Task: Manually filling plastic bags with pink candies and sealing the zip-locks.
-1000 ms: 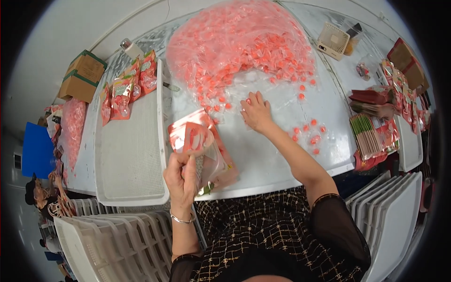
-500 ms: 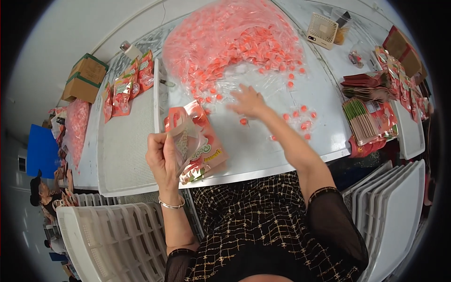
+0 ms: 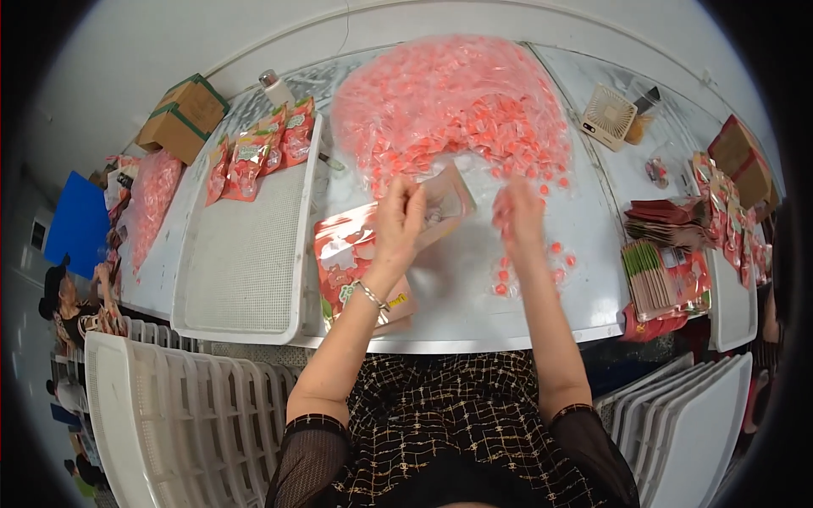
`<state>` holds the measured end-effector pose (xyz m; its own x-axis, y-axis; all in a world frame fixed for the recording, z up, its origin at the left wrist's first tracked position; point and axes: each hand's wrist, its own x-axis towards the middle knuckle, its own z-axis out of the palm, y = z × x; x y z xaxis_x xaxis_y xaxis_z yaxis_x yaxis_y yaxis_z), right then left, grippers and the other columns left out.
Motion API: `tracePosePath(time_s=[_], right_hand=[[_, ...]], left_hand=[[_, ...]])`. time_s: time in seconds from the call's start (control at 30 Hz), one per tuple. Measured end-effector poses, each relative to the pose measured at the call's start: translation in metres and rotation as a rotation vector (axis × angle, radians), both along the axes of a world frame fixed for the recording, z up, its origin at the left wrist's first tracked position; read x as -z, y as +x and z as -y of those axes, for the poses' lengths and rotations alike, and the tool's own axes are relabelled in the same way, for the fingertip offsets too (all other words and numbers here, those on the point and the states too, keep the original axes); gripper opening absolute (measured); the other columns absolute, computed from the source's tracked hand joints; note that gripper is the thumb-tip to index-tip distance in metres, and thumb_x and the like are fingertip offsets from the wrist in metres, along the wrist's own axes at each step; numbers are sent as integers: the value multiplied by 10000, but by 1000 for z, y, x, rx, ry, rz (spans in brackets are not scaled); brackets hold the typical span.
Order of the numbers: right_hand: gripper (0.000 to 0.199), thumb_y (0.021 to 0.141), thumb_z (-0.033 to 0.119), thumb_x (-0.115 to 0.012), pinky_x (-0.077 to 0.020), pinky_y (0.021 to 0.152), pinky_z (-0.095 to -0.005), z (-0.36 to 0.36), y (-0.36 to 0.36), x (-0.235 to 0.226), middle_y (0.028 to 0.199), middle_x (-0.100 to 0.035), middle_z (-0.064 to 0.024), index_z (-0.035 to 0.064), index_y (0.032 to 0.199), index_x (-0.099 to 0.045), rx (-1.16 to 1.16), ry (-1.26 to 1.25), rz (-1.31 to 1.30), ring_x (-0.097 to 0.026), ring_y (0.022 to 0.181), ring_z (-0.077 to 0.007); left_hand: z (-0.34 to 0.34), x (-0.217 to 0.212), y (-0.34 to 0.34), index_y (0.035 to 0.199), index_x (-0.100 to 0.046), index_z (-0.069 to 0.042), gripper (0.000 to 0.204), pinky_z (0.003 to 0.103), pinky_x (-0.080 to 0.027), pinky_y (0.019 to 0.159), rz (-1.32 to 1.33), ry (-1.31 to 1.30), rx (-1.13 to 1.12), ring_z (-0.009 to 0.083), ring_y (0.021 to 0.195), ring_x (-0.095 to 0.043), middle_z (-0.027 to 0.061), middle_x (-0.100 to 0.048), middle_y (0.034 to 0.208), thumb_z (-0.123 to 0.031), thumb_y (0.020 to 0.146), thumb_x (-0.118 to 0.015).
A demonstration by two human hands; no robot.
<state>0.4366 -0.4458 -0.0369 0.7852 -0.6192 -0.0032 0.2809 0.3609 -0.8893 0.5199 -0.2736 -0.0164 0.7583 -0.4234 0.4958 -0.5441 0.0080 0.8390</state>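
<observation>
My left hand [image 3: 400,222] is closed around the edge of a foil pouch [image 3: 450,203], whose mouth gapes toward the right. Under that wrist, a stack of flat, red printed pouches [image 3: 343,271] lies on the table near its front edge. To the right of the held pouch, my right hand [image 3: 521,218] is raised over the table with curled fingers, smeared by motion. Reddish wrapped candies show at its fingers; how many is hidden. Several loose wrapped candies [image 3: 556,248] lie beside and below it. Beyond both hands, a big clear bag [image 3: 423,93] spills red candies.
A white mesh tray [image 3: 241,254] stands left, with filled pouches [image 3: 250,161] at its far end. Stacked trays [image 3: 186,406] flank me at left and further trays [image 3: 686,423] at right. A small fan [image 3: 608,117] and pouch bundles [image 3: 652,275] sit on the right. Cardboard boxes [image 3: 186,118] stand far left.
My left hand has lifted the pouch up and to the right, off the stack. My right hand has gone from spread fingers over the table to curled ones, further right.
</observation>
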Motion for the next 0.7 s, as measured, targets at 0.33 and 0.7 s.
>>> tracePosePath(time_s=[0.33, 0.7], right_hand=[[235, 930, 197, -439, -400, 811, -391, -8, 18, -17, 935, -534, -143, -14, 975, -533, 159, -1305, 132, -508, 890, -313], [486, 792, 462, -636, -363, 859, -458, 19, -27, -58, 1077, -608, -97, 63, 1066, -599, -339, -1712, -185, -539, 1047, -244]], left_hand=[[54, 28, -6, 807, -432, 23, 193, 443, -419, 580, -82, 114, -164, 372, 651, -567, 217, -543, 681, -144, 903, -448], [60, 20, -29, 817, -415, 12, 172, 401, -412, 566, -101, 43, -77, 339, 596, -505, 205, -522, 694, -125, 910, -460]])
